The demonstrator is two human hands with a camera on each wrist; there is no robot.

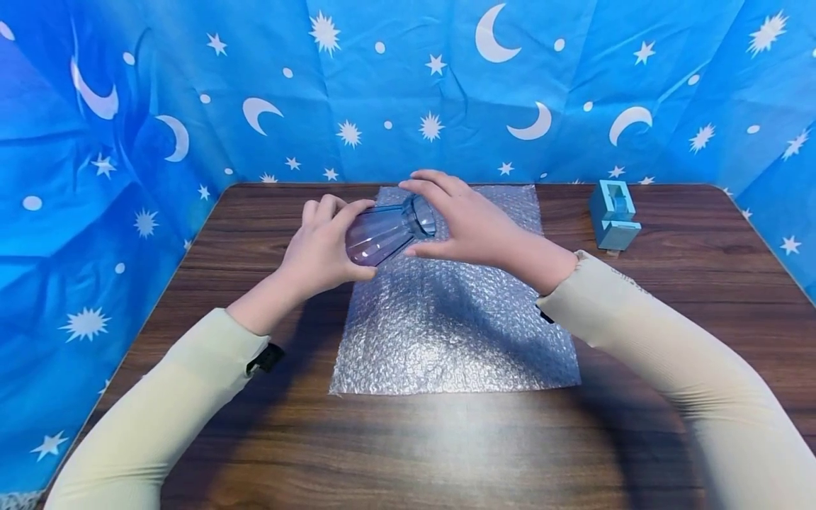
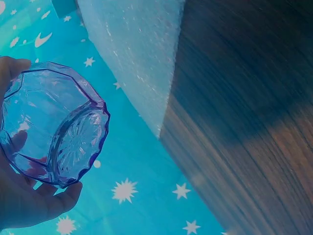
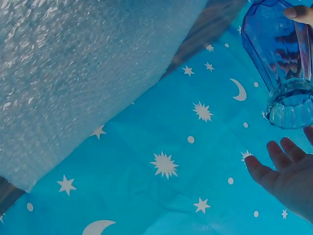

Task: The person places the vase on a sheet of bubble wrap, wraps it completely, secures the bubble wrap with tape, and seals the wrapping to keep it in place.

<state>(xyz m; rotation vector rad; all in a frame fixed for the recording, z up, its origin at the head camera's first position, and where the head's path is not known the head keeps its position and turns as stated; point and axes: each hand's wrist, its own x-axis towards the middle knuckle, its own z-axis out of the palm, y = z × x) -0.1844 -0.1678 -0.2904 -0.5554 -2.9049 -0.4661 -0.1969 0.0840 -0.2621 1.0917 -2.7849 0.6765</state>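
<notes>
Glass-safe hold at left: left hand curled round the wide end of the blue-purple vessel, sideways over the far left of the bubble wrap. At right: right hand spread about the foot, contact unclear. Preferably support lightly; avoid squeezing or twisting.

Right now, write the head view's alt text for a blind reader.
A person's left hand holds a blue-purple glass sideways, partly over bubble wrap, the right hand spread near the glass's narrow end. The wrap lies on a dark wooden table; a small turquoise object stands at right, a starry blue cloth hangs behind.
</notes>
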